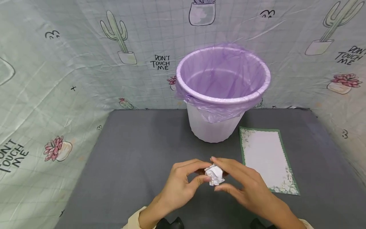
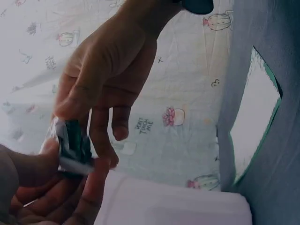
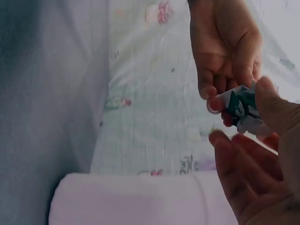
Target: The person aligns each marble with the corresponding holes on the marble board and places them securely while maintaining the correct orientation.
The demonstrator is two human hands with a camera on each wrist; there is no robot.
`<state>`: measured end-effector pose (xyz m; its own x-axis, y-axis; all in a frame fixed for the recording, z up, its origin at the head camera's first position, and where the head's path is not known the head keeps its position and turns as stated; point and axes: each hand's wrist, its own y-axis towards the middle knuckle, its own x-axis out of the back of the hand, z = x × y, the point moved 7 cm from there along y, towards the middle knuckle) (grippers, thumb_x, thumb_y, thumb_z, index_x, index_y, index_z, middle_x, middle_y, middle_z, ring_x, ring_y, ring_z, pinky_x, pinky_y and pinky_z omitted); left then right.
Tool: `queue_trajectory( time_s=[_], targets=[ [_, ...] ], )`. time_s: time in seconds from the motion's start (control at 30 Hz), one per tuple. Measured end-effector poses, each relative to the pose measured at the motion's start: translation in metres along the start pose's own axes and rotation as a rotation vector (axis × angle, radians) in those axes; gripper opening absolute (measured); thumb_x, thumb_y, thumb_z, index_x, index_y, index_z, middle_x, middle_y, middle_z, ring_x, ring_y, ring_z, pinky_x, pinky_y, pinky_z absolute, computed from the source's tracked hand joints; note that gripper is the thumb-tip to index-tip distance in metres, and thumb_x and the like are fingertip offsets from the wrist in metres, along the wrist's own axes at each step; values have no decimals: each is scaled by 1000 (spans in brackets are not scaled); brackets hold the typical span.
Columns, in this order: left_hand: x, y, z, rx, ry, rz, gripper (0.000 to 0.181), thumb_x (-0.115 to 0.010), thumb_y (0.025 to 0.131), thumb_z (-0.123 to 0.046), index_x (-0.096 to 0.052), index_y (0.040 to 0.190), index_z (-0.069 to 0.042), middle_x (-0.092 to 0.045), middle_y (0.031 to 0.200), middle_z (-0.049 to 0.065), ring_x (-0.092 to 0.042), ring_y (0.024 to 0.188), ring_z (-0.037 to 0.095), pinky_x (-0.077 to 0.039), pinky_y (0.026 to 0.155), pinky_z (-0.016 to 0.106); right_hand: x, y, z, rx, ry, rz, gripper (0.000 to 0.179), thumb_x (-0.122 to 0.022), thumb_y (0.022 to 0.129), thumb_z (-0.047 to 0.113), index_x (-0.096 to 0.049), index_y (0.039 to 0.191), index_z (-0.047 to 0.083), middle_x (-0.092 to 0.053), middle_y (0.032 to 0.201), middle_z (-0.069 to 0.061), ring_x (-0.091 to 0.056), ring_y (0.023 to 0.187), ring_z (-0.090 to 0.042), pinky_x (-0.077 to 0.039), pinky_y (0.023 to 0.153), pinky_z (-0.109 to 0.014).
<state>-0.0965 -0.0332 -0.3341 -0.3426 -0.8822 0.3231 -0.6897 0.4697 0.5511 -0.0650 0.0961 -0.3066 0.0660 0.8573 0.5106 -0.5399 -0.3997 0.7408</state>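
A crumpled paper ball [image 1: 214, 174] is between my two hands, low in the middle of the head view. It looks white there; both wrist views show dark green parts on the crumpled paper [image 2: 75, 145] [image 3: 243, 108]. My left hand [image 1: 181, 183] pinches it from the left between thumb and fingers. Curled around its right side is my right hand [image 1: 248, 181], index finger at the top and thumb by the lower edge. Fingers partly hide the ball's far side.
A white bin [image 1: 213, 127] with a purple liner [image 1: 223, 100] folded over its rim stands behind the hands. A flat sheet with a green floral border [image 1: 264, 156] lies right of it on the grey table [image 1: 137, 152]. Printed cloth [image 1: 85, 63] encloses the back and sides.
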Motion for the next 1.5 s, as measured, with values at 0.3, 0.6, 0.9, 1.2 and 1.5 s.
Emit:
queue_trajectory(
  time_s=[0.3,0.6,0.9,1.2,1.5],
  targets=[
    [1,9,-16,23,-78,-94,24,-68,74,0,-65,98,5,-66,91,9,-63,79,12,-51,66,27,9,-4,-4,-150,-96,-23,53,-75,67,23,-59,113,2,-64,103,-5,-61,89,-13,-46,75,-16],
    [-20,-10,-43,-335,222,15,39,-57,87,-12,-48,116,12,-54,106,13,-56,92,15,-46,77,18,17,-15,13,-17,90,-172,44,-75,68,11,-60,102,-13,-64,98,-16,-62,87,-20,-48,74,-20],
    [-34,-21,-54,-606,570,104,31,-47,93,-16,-53,105,12,-55,97,15,-58,87,17,-43,82,17,15,-32,15,60,159,16,42,-67,78,10,-54,108,-17,-59,110,-19,-59,96,-22,-46,79,-21],
    [-37,-33,-46,-554,569,241,42,-53,89,-24,-51,113,10,-55,102,10,-55,87,13,-41,81,13,10,-37,21,102,272,-93,38,-69,74,6,-57,101,-19,-61,104,-19,-61,91,-22,-48,74,-22],
    [-45,-55,-48,-562,632,355,28,-48,92,-14,-54,112,6,-58,101,7,-57,90,11,-40,84,14,-3,-61,24,88,380,-37,40,-72,70,1,-56,101,-19,-62,100,-19,-62,85,-24,-50,71,-24]
  ],
)
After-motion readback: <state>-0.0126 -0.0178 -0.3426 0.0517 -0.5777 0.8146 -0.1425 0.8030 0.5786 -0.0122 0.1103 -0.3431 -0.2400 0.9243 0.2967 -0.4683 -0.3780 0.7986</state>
